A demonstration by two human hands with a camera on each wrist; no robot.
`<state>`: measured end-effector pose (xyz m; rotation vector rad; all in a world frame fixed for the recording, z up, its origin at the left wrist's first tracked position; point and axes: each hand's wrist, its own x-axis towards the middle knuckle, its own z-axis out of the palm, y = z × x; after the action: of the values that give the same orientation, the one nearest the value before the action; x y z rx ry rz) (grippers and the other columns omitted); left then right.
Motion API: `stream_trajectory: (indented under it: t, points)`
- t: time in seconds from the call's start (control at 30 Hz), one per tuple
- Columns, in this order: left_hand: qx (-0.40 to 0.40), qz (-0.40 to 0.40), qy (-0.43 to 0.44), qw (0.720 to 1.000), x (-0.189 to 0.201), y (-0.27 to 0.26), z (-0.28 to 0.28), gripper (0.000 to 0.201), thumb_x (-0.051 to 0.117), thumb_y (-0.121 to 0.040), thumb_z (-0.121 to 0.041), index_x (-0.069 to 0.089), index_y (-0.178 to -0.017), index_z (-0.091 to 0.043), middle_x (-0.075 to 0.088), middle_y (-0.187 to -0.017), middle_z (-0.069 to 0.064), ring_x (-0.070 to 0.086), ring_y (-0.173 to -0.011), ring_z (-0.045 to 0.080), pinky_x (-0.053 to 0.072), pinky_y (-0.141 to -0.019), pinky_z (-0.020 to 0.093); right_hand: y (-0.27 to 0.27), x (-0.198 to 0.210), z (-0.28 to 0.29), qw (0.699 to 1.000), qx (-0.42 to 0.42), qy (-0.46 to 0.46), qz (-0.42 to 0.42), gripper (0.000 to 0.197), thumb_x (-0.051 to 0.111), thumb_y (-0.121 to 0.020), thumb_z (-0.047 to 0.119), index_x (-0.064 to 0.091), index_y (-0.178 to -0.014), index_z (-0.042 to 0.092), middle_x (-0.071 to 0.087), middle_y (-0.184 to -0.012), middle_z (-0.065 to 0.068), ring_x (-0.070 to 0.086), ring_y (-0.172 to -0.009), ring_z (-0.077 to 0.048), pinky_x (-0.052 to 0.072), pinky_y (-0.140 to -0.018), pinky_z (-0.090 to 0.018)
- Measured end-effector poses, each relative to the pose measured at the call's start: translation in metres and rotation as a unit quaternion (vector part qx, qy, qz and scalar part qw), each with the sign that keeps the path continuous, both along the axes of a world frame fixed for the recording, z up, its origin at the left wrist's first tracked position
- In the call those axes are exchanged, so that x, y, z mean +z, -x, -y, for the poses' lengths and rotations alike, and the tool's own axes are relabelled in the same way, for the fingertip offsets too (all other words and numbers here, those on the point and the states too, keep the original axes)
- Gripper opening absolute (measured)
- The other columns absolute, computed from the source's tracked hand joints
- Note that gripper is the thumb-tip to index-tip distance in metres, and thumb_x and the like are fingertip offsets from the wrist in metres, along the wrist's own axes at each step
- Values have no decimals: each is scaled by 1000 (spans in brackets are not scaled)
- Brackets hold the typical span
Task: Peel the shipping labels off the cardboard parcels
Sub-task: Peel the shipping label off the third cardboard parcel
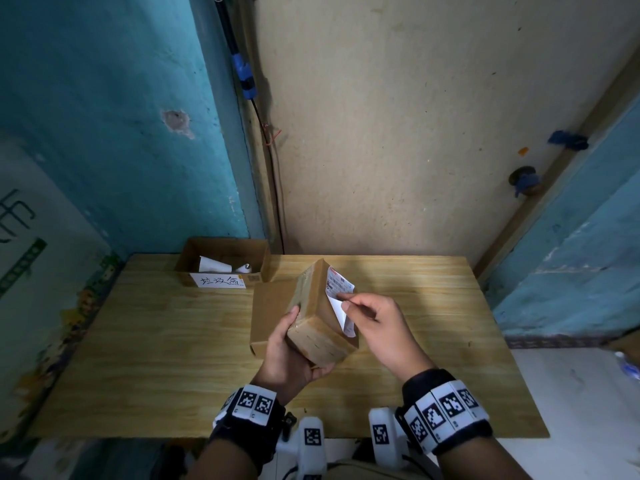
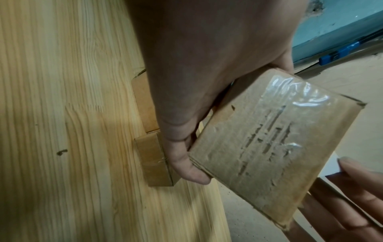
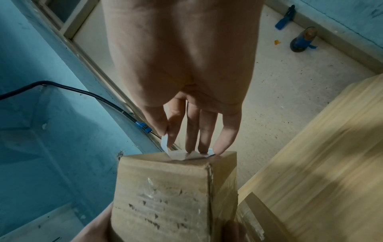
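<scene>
Status: peel in progress on one parcel (image 1: 320, 317), held tilted above the wooden table (image 1: 138, 358).

Left hand (image 1: 287, 362): cups near end of parcel from below, thumb on taped top edge, fingers curled round underside. Firm supporting grip.

Right hand (image 1: 377, 323): thumb and forefinger pinched on lifted near corner of shipping label (image 1: 339, 296); remaining fingers extended toward the carton face. Wrist view confirms white paper nipped between thumb and forefinger.

Label condition: near portion lifted and folded back, white underside showing; far, printed portion appears stuck to right-hand face of parcel. Judged roughly half detached.

Done, as far as visible: open cardboard bin (image 1: 225, 261) with handwritten tag at far left of table, holding curled white paper, probably earlier peeled labels. Second parcel (image 1: 270, 313) flat on table, directly behind the held one; no label visible on its exposed faces, hidden faces not checkable.

Left to do: complete pull along remaining adhered length, deposit label in bin. Further parcels awaiting treatment: none visible, cannot confirm.
</scene>
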<state>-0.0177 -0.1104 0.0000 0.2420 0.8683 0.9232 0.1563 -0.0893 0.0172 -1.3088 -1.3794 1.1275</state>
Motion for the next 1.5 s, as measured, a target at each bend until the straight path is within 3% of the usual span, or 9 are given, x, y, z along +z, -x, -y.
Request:
stream_trajectory:
  t: [0.33, 0.57, 0.77, 0.9, 0.97, 1.1, 1.17, 1.37, 1.5]
  points:
    - [-7, -11, 12, 1000, -5, 4, 2, 74, 57, -78, -62, 56, -134, -14, 66, -117, 17, 61, -105, 35, 52, -79, 42, 4, 0, 6, 1000, 8, -17, 5, 36, 70, -97, 8, 74, -76, 36, 80, -110, 4, 73, -108, -7, 53, -91, -19]
    - [-12, -10, 11, 1000, -9, 5, 2, 73, 56, -78, -62, 55, -135, -16, 67, -114, 15, 62, -102, 33, 51, -79, 42, 1, 0, 6, 1000, 6, -11, 8, 36, 69, -98, 9, 75, -77, 37, 81, -107, 6, 74, -107, -10, 55, -91, -24]
    - [-22, -6, 4, 1000, -11, 5, 4, 74, 55, -78, -63, 56, -134, -14, 66, -115, 16, 61, -102, 34, 49, -79, 41, -2, -1, 6, 1000, 0, 5, 6, 21, 70, -98, 9, 79, -88, 25, 81, -105, 5, 75, -106, -12, 55, -91, -24]
    - [-19, -10, 13, 1000, -10, 4, 5, 70, 55, -78, -61, 59, -130, -14, 68, -111, 15, 62, -100, 33, 50, -79, 40, -1, -1, 8, 1000, 6, 5, 16, 28, 69, -98, 9, 77, -85, 32, 81, -105, 5, 74, -105, -9, 55, -88, -22]
    - [-17, -10, 16, 1000, -7, 3, 5, 67, 55, -78, -62, 61, -127, -15, 68, -108, 15, 62, -99, 33, 50, -79, 40, -1, 0, 8, 1000, 6, 2, 22, 32, 68, -99, 9, 75, -80, 35, 81, -99, 8, 74, -99, -6, 53, -83, -20]
    - [-18, -12, 21, 1000, -4, 0, 6, 68, 55, -77, -63, 61, -127, -17, 68, -107, 13, 63, -97, 31, 50, -78, 39, -3, 5, 8, 1000, 8, -9, 17, 40, 67, -99, 3, 69, -71, 32, 69, -66, 22, 59, -66, 9, 44, -68, -12]
    - [-18, -12, 19, 1000, -4, -1, 6, 70, 55, -78, -63, 59, -130, -16, 68, -108, 14, 62, -97, 32, 50, -78, 39, -3, 5, 8, 1000, 13, -10, 20, 40, 66, -99, 3, 69, -70, 30, 66, -63, 22, 56, -63, 9, 43, -67, -11]
    - [-19, -5, 12, 1000, -5, 1, 3, 74, 56, -77, -63, 56, -134, -16, 66, -112, 15, 60, -102, 34, 50, -79, 40, -2, 4, 4, 1000, 4, 7, 22, 22, 69, -99, 11, 79, -86, 26, 81, -97, -4, 70, -89, -8, 54, -83, -25]
    - [-24, -6, 9, 1000, -5, 0, 0, 74, 54, -79, -64, 56, -134, -14, 67, -111, 16, 62, -100, 33, 50, -78, 40, -3, 3, 2, 1000, -3, 3, 20, 21, 70, -98, 11, 79, -87, 27, 79, -96, -13, 67, -86, -9, 53, -82, -29]
